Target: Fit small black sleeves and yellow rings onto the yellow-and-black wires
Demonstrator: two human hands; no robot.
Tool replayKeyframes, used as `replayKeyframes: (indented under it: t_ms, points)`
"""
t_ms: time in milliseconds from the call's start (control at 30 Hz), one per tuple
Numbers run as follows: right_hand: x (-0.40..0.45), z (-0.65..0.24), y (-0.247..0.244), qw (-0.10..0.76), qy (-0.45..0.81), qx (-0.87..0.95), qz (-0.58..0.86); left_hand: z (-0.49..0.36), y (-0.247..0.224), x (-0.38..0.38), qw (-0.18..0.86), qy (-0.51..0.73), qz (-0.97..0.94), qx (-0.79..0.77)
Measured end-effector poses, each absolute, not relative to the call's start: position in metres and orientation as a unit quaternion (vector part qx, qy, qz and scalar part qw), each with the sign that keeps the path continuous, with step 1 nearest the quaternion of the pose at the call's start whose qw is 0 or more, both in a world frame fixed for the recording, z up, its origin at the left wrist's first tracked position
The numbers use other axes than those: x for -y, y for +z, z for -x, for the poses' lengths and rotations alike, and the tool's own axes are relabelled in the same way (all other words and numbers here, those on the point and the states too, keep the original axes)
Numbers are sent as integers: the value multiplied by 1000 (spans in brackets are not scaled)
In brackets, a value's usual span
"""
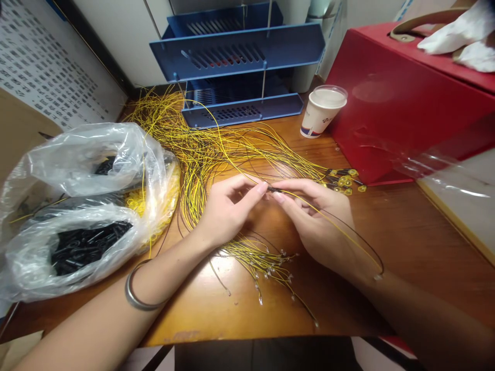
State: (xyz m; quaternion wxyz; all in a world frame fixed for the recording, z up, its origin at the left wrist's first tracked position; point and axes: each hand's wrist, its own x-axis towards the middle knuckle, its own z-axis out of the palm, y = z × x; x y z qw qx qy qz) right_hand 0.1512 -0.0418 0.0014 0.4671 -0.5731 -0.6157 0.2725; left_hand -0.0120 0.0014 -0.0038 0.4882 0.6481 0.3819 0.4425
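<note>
Over the middle of the table, my left hand and my right hand meet fingertip to fingertip. Both pinch a yellow and black wire pair at a small dark piece whose kind is partly hidden by the fingers. From there the pair curves right and ends in a small clear tip above my right wrist. Beneath my hands lies a bunch of similar wires with clear tips. Behind, a large tangle of yellow and black wires runs rightward to several yellow-capped black ends.
Clear plastic bags at left hold black pieces and yellow pieces. A blue tiered tray stands at the back, a paper cup beside it. A red box fills the right rear. The table's front edge is near me.
</note>
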Motion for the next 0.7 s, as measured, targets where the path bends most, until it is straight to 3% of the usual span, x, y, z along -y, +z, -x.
replayKeyframes:
  t_ms: [467, 700]
  points:
    - [44, -154, -6, 464, 364, 597, 544, 15, -6, -1, 412, 487, -650, -413]
    - [45, -153, -8, 473, 346, 589, 557, 14, -5, -2, 377, 516, -633, -437]
